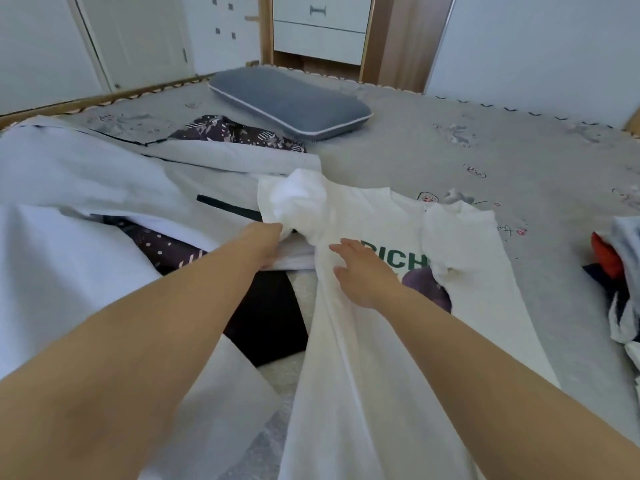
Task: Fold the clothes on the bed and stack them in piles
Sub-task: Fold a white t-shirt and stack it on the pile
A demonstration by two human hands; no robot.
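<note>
Two hands on one white T-shirt, and its bunched sleeve is the part we fix next.

We see the white T-shirt lying long on the bed, running from close to us up toward the pillow, with its green letters facing up. Our left hand is nearer the bunched sleeve at the shirt's top left corner; its fingers curl into the cloth there and grip it. Our right hand rests flat on the shirt's chest, fingers straight and spread, just below the letters. So the sleeve lies right at our left fingers, and the shirt's body lies under our right ones. More unfolded clothes sit to the left, touching the shirt's edge.
</note>
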